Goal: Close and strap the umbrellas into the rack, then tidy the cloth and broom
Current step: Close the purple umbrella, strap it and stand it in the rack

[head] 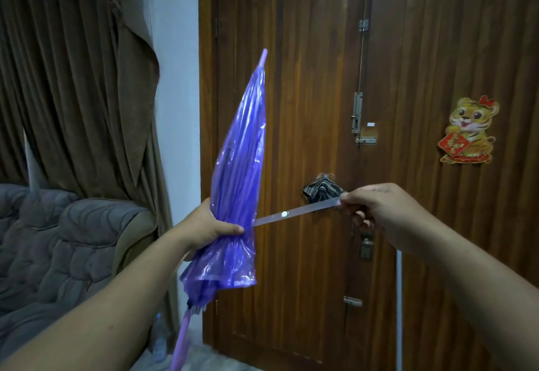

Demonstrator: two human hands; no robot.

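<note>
Left hand point(210, 229) squeezes the folded translucent purple plastic umbrella point(240, 172) before the ribbed wooden door point(306, 79); right hand point(376, 210) pinches its pale snap strap point(294, 211) taut. Loosen up and the folds probably spring open.

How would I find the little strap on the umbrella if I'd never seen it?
Start at the big brown wooden door. In front of it, the left hand grips a folded purple umbrella. The strap is the thin, pale band stretching from the umbrella to the right hand, with a round white snap on it.
</note>
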